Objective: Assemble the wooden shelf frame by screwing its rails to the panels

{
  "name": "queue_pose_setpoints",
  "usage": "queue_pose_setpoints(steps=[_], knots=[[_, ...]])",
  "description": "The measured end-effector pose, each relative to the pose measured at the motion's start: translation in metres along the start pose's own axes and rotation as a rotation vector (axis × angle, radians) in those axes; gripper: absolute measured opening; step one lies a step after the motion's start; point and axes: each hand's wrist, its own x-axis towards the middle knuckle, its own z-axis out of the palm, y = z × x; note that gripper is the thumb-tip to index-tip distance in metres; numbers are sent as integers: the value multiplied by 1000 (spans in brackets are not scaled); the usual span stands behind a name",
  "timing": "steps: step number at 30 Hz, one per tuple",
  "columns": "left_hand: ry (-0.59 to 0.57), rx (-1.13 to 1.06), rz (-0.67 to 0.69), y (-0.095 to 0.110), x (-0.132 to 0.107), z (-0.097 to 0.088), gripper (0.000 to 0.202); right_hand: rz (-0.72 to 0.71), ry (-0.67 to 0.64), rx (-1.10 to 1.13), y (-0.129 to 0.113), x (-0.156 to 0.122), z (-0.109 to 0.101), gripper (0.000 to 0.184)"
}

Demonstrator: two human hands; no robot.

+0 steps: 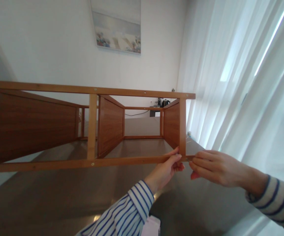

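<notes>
A wooden shelf rack (pixel 92 127) lies on its side across the view, with slatted shelf boards between its rails. My left hand (pixel 165 170) is closed around its lower front rail near the right-hand crosspiece, thumb on top. Just to the right, the fingers of my right hand (pixel 215 168) are curled around the end of that same rail. They cover the rail's tip, and anything small within them is hidden. Small metal screw heads dot the upper and lower rails, one of them close beside my right fingertips.
Under the rack spreads a grey-brown surface (pixel 58 196). A pale pink flat object (pixel 151 226) sits at the bottom, partly behind my left sleeve. White curtains (pixel 230 65) hang at right; a painting (pixel 119 29) is on the wall. Dark items (pixel 163 102) stand behind the rack.
</notes>
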Motion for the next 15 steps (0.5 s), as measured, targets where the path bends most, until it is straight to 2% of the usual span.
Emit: queue_pose_setpoints(steps=[9, 15], knots=[[37, 10, -15, 3, -1, 2, 30, 45, 38, 52, 0, -4, -4, 26], [35, 2, -14, 4, -2, 3, 33, 20, 24, 5, 1, 1, -8, 22]])
